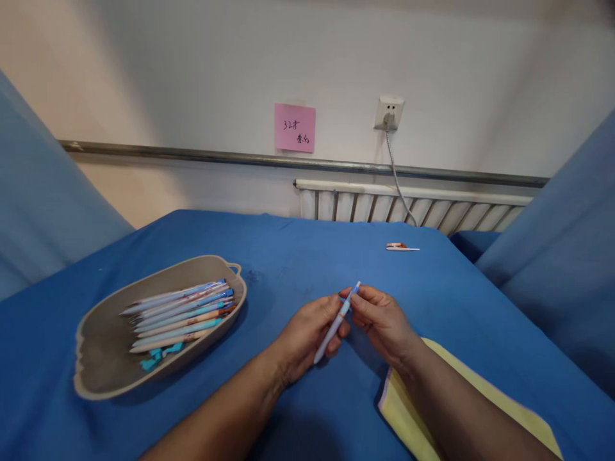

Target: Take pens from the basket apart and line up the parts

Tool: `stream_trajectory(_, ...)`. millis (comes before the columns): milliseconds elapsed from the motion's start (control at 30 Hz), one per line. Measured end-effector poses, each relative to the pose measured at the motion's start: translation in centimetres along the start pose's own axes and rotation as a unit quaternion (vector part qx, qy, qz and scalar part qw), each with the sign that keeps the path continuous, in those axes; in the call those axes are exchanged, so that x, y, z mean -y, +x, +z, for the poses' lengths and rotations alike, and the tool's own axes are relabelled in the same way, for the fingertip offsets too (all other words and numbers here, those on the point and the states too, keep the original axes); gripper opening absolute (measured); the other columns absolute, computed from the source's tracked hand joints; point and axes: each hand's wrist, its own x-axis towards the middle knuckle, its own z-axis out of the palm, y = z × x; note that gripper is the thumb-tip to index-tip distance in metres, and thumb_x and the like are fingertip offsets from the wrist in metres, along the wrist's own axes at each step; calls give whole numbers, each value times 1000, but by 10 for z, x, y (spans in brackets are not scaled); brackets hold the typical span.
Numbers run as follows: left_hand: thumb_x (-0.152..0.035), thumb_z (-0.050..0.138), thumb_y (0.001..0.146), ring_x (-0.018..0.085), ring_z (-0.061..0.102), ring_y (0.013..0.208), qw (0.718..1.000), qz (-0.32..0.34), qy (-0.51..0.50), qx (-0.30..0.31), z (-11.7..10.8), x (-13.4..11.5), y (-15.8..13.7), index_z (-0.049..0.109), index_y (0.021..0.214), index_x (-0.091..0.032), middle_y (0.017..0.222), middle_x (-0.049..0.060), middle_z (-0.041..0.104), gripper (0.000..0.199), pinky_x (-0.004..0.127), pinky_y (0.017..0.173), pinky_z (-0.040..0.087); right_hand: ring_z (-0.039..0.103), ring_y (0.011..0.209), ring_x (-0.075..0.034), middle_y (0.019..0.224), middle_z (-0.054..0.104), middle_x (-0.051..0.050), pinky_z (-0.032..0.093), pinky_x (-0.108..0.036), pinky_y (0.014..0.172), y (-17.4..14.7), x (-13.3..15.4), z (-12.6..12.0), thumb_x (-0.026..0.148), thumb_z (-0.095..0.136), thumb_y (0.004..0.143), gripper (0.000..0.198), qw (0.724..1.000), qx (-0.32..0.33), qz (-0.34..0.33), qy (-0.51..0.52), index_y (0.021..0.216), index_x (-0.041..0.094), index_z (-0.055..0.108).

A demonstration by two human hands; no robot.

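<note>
Head view: looking down at a blue table (288, 256), both hands near the middle
Left hand (307, 336): curled round the lower part of a pen (336, 324), fingers closed on the barrel
Right hand (379, 317): pinching the pen's upper end, fingertips closed on it right beside the left hand's
Pen: pale blue and white, tilted, top end pointing up and to the right, lower tip sticking out below the left hand, held just above the cloth
Tray (96, 378): beige, oval, small handle on the far end, sitting left of the hands, well apart from them
Pens in tray (182, 310): a bunch lying side by side, mostly light blue, a few peach ones, tips pointing left
Clips (161, 355): couple of small teal bits at the near edge of that bunch, can't tell exactly what
Yellow cloth (432, 416): under the right forearm, near right part of the table
Far pen (401, 247): lying alone near the table's far right edge
Wall stuff: pink note (295, 127) with handwriting, socket (389, 112) with a cable hanging down, radiator (413, 205) below
</note>
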Motion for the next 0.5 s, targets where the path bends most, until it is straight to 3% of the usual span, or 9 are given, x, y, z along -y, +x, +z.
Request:
stream_trajectory(100,-44,66,74,4,45,38,997,55,56,-9,0,3,1,47,76,-17,62,-4,55,33,15,35,29,30,47,-6,58,50,4,21,-23,47,0,0,-1,33,75,67,21,1000,-9,-6,-9,80,17,71)
stream_trajectory(233,-52,51,82,4,40,35,998,10,56,30,-3,0,1,50,81,-16,61,-3,55,35,16,33,25,30,49,-7,53,42,6,23,-23,49,-1,2,-1,38,72,70,27,1000,23,0,-18,87,17,69)
stream_trajectory(333,-52,52,81,3,36,36,990,49,134,-9,-4,-4,1,50,80,-16,60,-4,54,36,16,36,23,28,47,-7,53,38,8,23,-23,49,-1,4,1,45,68,71,34,998,11,-7,-64,91,17,64)
stream_trajectory(400,-50,54,80,5,40,42,964,103,239,-55,-4,-5,0,50,77,-17,61,-4,54,34,17,41,28,30,48,-7,54,39,7,23,-23,48,-1,4,2,49,69,68,35,989,-17,-22,-146,80,17,60)
stream_trajectory(500,-43,51,84,10,50,58,876,187,433,-104,-4,-6,-3,54,77,-17,67,-2,58,26,21,55,37,30,50,-8,52,37,7,23,-24,48,0,3,2,53,64,69,39,962,-64,-38,-264,61,18,50)
